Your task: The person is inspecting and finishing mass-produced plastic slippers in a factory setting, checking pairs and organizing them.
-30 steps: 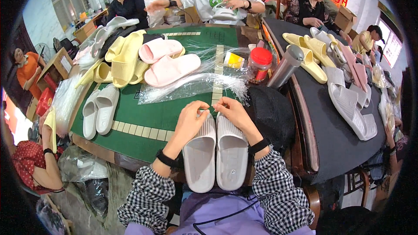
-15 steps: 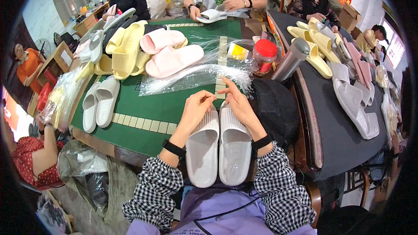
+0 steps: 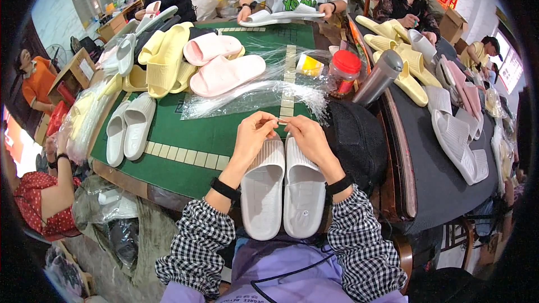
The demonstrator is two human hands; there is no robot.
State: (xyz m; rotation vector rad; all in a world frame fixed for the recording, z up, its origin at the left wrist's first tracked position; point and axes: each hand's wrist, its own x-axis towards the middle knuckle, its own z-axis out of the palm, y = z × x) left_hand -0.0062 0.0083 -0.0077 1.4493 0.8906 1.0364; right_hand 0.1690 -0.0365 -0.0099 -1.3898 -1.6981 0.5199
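Black-and-white checked sleeves [image 3: 193, 247], black wristbands [image 3: 225, 189], lilac apron [image 3: 292, 275].

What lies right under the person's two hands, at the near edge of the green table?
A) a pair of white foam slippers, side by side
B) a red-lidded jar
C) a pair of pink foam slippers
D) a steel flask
A: the left hand and right hand meet above a pair of white foam slippers lying side by side on the green table; the pink pair lies farther off.

slippers [image 3: 283, 191]: white
surface [image 3: 185, 129]: green, pale tile border
sleeves [image 3: 193, 241]: black-and-white check
wristbands [image 3: 224, 189]: black
far slippers [image 3: 224, 73]: pink
other slippers [image 3: 163, 59]: yellow
jar lid [image 3: 346, 62]: red
flask [image 3: 377, 78]: silver
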